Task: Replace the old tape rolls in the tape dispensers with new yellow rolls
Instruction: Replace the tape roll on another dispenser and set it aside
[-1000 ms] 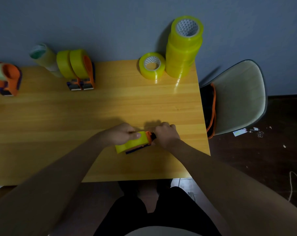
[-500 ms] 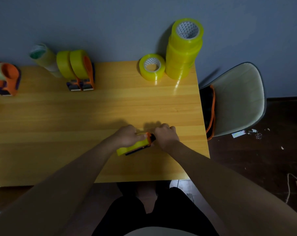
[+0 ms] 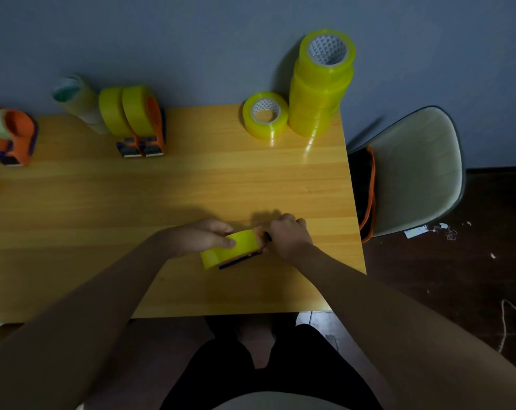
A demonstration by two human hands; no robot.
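Yellow roll (image 3: 228,251) is lying near the table's (image 3: 191,187) front edge, long axis left-right. The left hand (image 3: 202,236) is gripping it; the right hand (image 3: 289,236) is clasping the dispenser (image 3: 261,248) at its right end.

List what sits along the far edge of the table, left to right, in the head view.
Orange dispenser with pale roll → pale greenish tape roll lying tilted → two orange dispensers with yellow rolls → single flat yellow tape roll → tall stack of yellow tape rolls.
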